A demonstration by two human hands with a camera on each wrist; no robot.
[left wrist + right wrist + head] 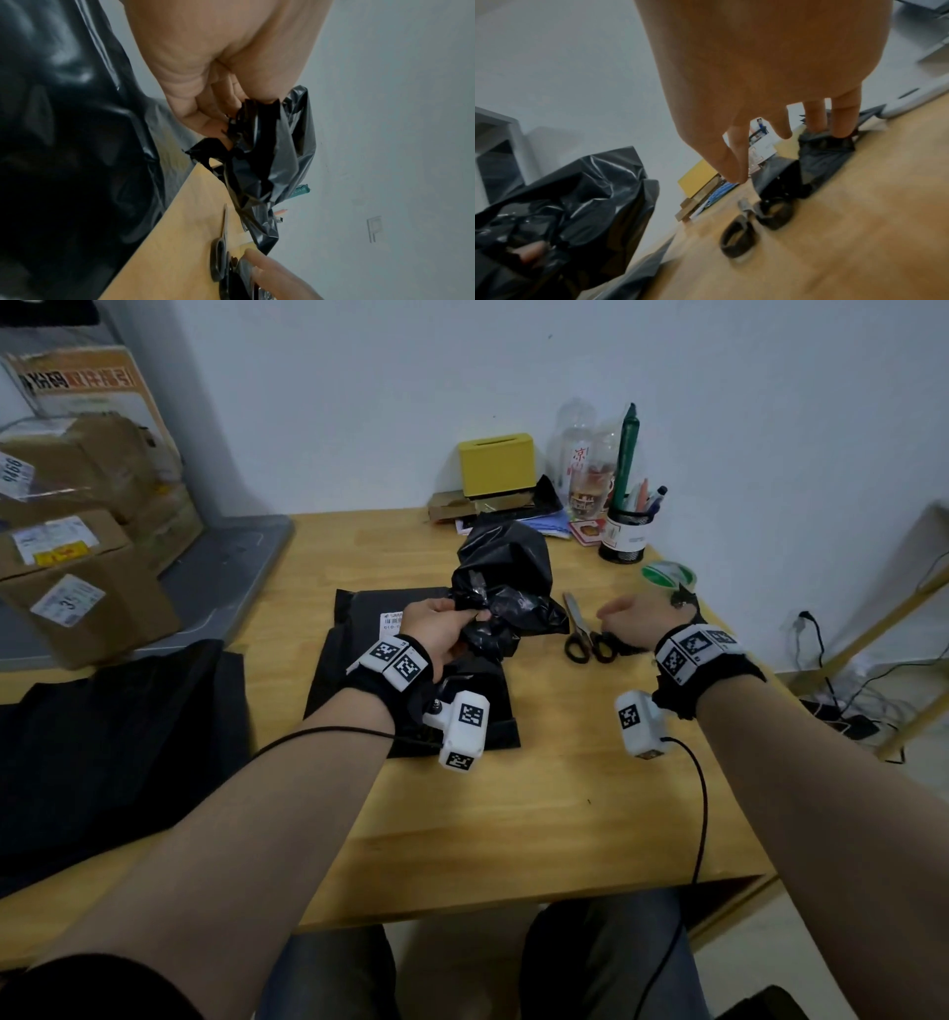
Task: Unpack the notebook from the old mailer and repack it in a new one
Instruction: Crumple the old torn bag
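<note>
My left hand (pixel 459 629) (pixel 226 130) grips a crumpled, torn black plastic mailer (pixel 506 588) (pixel 270 172) (pixel 590 203) and holds it just above the wooden table (pixel 513 814). Under that hand lies a flat black mailer (pixel 359 670) with a white label. No notebook shows plainly. My right hand (pixel 613 621) (pixel 731 162) hovers with relaxed fingers over the handles of black scissors (pixel 585 636) (pixel 221 253) (pixel 752 227) and holds nothing. Its outer fingertips reach a small scrap of black plastic (pixel 826 150); whether they touch it I cannot tell.
Cardboard parcels (pixel 77 567) are stacked at the left. A dark pile (pixel 118 737) lies on the table's left part. At the back stand a yellow box (pixel 495 464), bottles and a pen holder (pixel 624 531). A green tape roll (pixel 667 575) lies beyond my right hand.
</note>
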